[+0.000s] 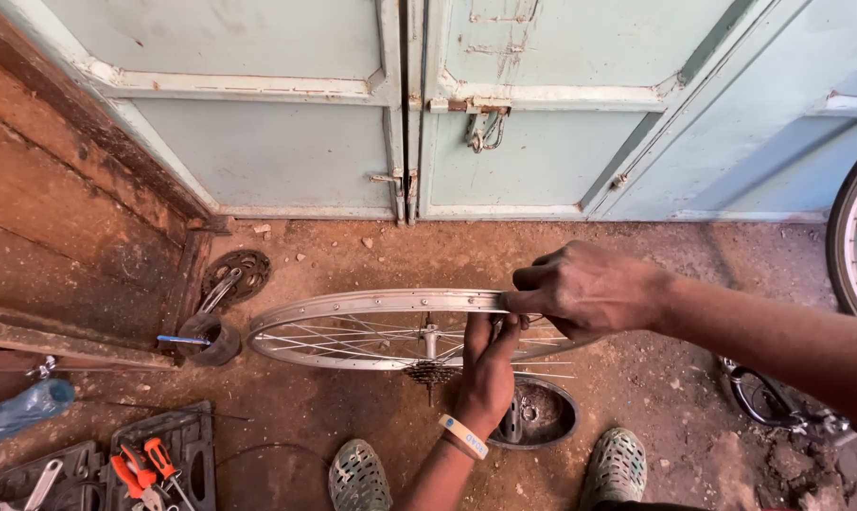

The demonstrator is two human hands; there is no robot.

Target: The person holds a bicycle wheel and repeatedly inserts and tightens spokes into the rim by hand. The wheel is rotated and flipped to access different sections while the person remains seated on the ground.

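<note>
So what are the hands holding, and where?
A bike wheel. The right hand grips the top of its rim; the left hand reaches up through the spokes beside it.

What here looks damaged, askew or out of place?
Nothing is clearly broken. The bare bicycle wheel has no tyre and is held off the dirt ground by the left hand and right hand. Loose parts lie scattered: a chainring near the wooden wall, red-handled tools in open cases.

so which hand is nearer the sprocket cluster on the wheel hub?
Left. The left hand reaches up through the spokes just beside the sprocket cluster; the right hand pinches the wheel rim higher up.
</note>
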